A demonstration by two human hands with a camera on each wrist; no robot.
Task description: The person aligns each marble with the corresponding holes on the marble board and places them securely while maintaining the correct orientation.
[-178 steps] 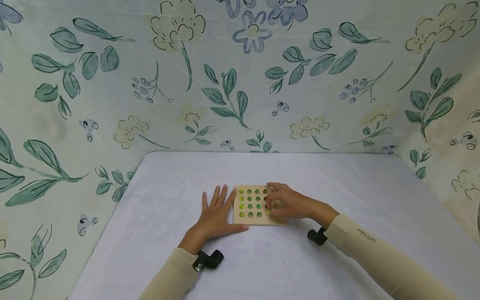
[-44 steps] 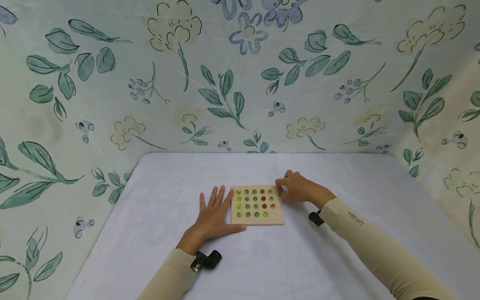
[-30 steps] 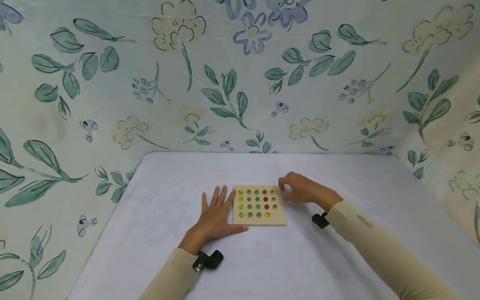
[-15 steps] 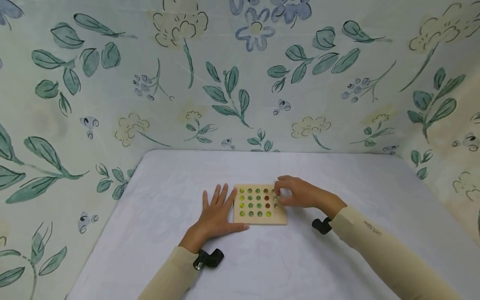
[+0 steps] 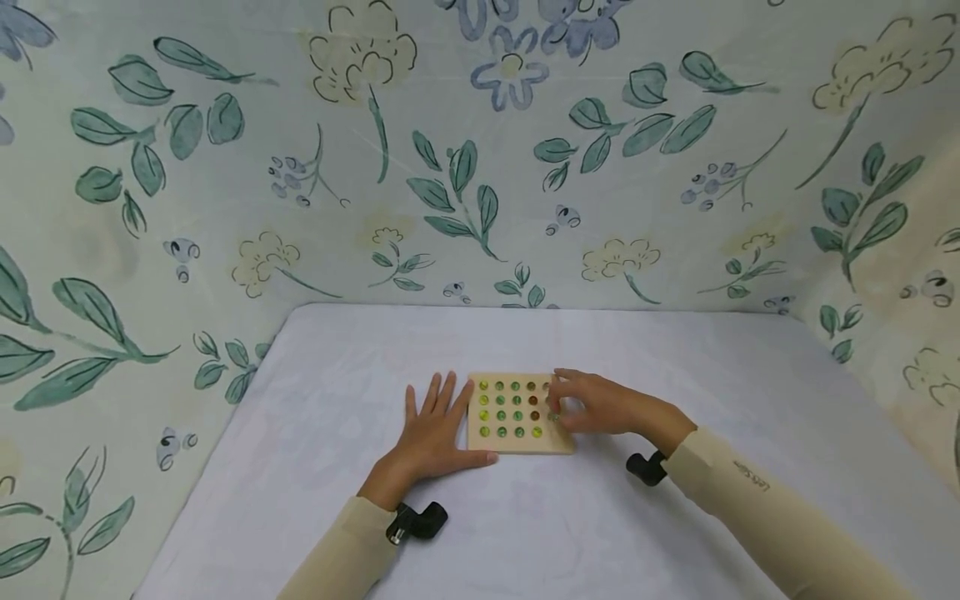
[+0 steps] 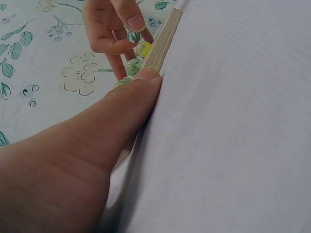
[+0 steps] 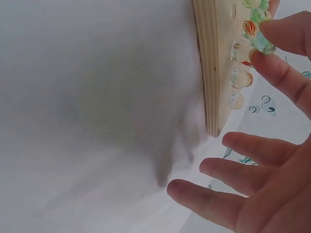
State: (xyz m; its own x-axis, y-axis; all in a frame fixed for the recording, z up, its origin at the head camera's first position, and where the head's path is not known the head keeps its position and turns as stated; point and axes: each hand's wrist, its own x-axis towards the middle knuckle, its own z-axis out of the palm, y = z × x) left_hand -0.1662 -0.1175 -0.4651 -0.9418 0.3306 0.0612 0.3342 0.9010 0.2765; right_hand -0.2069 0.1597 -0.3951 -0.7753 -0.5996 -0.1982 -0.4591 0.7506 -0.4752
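Note:
A light wooden board (image 5: 517, 446) with rows of glass marbles sitting in round hollows lies mid-table. Yellow, green, reddish and clear marbles fill the columns from left to right. My left hand (image 5: 429, 437) lies spread at the board's left side, its thumb (image 6: 141, 80) against the near edge. Over the right part of the board, my right hand (image 5: 603, 406) pinches a green-tinted marble (image 7: 264, 43) between thumb and forefinger, the other fingers spread. In the right wrist view a vacant hollow (image 7: 233, 12) shows at the near right corner. The right hand partly hides the last column in the head view.
A white cloth covers the table (image 5: 360, 350). Behind it hangs a floral-printed backdrop (image 5: 480, 200), which also spans both sides. Each wrist carries a small black camera (image 5: 429, 521).
After hovering by the board's far right corner, my right hand has come nearer along its right side, with a marble in its pinch. The left hand stays in place.

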